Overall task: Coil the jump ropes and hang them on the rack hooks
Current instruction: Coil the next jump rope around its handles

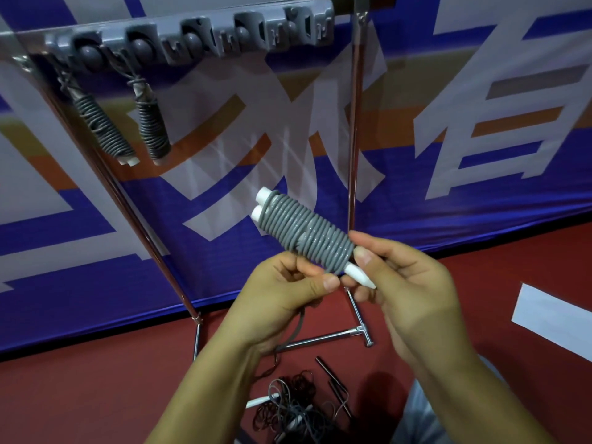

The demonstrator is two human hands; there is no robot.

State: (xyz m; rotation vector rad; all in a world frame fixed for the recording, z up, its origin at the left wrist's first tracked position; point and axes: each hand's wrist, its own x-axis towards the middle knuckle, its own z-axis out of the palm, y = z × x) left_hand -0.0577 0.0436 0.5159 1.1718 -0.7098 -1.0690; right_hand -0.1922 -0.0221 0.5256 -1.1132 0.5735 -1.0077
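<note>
A grey jump rope (304,232) is wound tightly round its two white handles, held up in front of me at the centre. My left hand (288,293) pinches the lower coils, and a loose end of rope trails down from it. My right hand (407,290) grips the near white handle end (360,275). Two coiled grey ropes (102,123) (153,126) hang from the grey hook rack (198,36) at the upper left. The rack's hooks further right carry nothing.
The rack is mounted on a chrome stand with slanted poles (354,129) and a foot bar (326,336) on the red floor. A tangle of loose ropes (294,402) lies on the floor below my hands. A blue printed banner stands behind. White paper (554,318) lies at right.
</note>
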